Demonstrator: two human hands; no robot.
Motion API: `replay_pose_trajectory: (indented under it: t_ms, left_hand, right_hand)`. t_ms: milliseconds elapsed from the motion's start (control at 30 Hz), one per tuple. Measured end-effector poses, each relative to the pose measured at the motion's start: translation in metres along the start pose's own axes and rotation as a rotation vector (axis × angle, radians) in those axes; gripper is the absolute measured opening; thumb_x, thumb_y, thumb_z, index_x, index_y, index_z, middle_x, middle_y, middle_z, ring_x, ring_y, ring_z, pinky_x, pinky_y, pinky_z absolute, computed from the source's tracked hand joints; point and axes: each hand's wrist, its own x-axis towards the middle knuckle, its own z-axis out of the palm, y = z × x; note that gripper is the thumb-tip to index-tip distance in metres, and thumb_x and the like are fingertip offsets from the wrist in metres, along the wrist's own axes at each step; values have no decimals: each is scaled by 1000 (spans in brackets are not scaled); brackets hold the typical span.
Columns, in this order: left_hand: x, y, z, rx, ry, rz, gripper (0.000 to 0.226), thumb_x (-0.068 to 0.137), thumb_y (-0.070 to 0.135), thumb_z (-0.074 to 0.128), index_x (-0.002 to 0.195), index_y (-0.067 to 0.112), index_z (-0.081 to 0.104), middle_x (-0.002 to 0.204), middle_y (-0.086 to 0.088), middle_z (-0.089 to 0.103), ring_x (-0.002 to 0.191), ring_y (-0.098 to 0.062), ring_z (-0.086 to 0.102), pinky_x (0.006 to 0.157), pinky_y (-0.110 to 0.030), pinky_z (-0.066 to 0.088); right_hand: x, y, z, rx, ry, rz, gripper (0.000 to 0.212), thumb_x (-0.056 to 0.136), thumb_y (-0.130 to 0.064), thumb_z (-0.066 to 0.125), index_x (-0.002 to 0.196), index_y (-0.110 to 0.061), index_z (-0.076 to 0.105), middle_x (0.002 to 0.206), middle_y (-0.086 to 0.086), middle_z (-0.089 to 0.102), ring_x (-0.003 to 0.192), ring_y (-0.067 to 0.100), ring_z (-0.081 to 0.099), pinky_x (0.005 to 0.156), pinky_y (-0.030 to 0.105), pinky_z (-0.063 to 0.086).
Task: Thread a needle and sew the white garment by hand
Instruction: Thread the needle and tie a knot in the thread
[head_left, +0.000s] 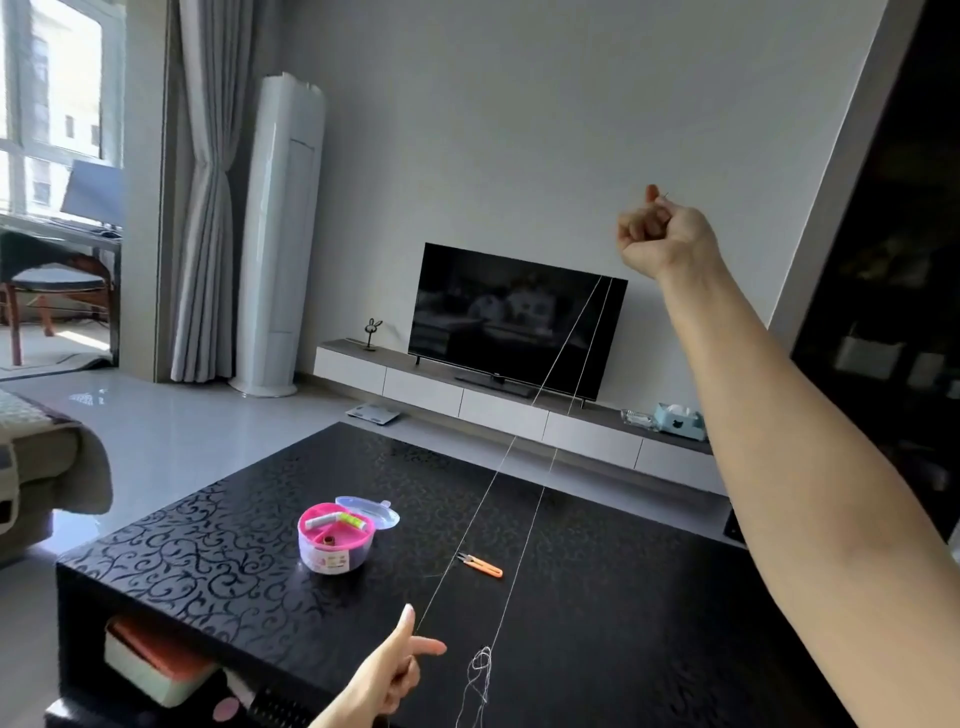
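My right hand (660, 234) is raised high at the right, fingers curled, pinching a thin needle (666, 196) whose tip sticks out above the knuckles. Two strands of pale thread (540, 395) run taut from it down across the table. One strand ends in the crook between the thumb and outstretched index finger of my left hand (397, 670), whose other fingers are curled. The other strand hangs into a loose tangle (480, 670) just right of that hand. No white garment is in view.
A black patterned coffee table (234, 545) fills the foreground. On it stand a pink sewing box (335, 545) holding thread spools, with its clear lid (369, 512) beside it, and orange thread snips (480, 565). A TV (514, 322) on a low cabinet stands behind.
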Motion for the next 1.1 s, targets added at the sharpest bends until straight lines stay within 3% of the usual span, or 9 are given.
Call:
replay_pose_trajectory:
  t_ms: [167, 233, 300, 367, 433, 567, 733, 933, 1100]
  left_hand:
    - [-3, 14, -13, 74, 68, -63, 57, 93, 63, 31, 113, 21, 62, 92, 0, 63, 80, -11, 54, 70, -27, 34]
    - [4, 24, -38, 4, 143, -27, 73, 65, 74, 47, 106, 17, 64, 107, -7, 62, 96, -17, 54, 84, -29, 37]
    - [13, 37, -61, -68, 172, 41, 58, 63, 57, 56, 102, 16, 64, 113, -6, 63, 103, -20, 55, 86, -37, 44]
    - [-1, 79, -62, -228, 206, 185, 30, 79, 36, 60, 102, 16, 63, 109, -3, 62, 105, -22, 55, 81, -38, 45]
    - [-23, 140, -44, -109, 311, 374, 31, 80, 42, 61, 96, 17, 67, 101, -3, 65, 98, -19, 59, 86, -34, 44]
    - [-65, 226, -6, -70, 67, 723, 28, 81, 49, 56, 92, 28, 71, 105, 5, 71, 108, -15, 63, 103, -36, 39]
    - [-77, 240, 32, -27, -217, 806, 20, 96, 28, 53, 110, 19, 63, 109, -1, 70, 109, -18, 64, 99, -32, 47]
    - [-61, 200, 31, -80, -190, 669, 15, 96, 17, 52, 97, 13, 66, 79, 2, 71, 71, -10, 63, 67, -21, 47]
    - [-47, 163, 25, -30, -207, 530, 21, 99, 16, 47, 91, 9, 66, 64, 1, 61, 58, -10, 45, 61, -19, 39]
  right_hand:
    - [7, 6, -7, -37, 10, 29, 29, 99, -4, 36, 75, -2, 53, 36, -1, 26, 26, 12, 21, 30, 15, 18]
    - [7, 11, -10, -60, -5, 59, 28, 99, -6, 37, 76, -3, 54, 37, -1, 26, 27, 11, 20, 31, 15, 18]
    - [7, 19, -12, -102, -17, 83, 28, 100, -7, 38, 76, -4, 54, 38, -2, 26, 29, 11, 20, 31, 15, 18]
    - [5, 30, -13, -140, -42, 115, 28, 100, -9, 39, 77, -6, 54, 39, -3, 26, 30, 10, 20, 33, 15, 18]
    - [1, 45, -15, -161, -57, 154, 27, 100, -9, 40, 78, -5, 55, 41, -3, 27, 31, 11, 20, 34, 16, 19]
    - [-7, 74, -24, -175, -76, 245, 26, 100, -9, 42, 77, -4, 55, 43, -3, 26, 32, 11, 21, 33, 18, 21]
    - [-14, 91, -38, -154, -76, 316, 24, 98, -7, 43, 78, -2, 54, 46, -3, 23, 33, 12, 20, 33, 18, 21]
    - [-12, 86, -65, -49, -51, 334, 27, 99, -6, 41, 76, -1, 54, 42, -1, 23, 30, 12, 20, 32, 16, 21]
    - [-3, 80, -90, 1, 0, 308, 29, 99, -7, 42, 74, 0, 56, 41, -2, 24, 30, 12, 21, 32, 16, 21]
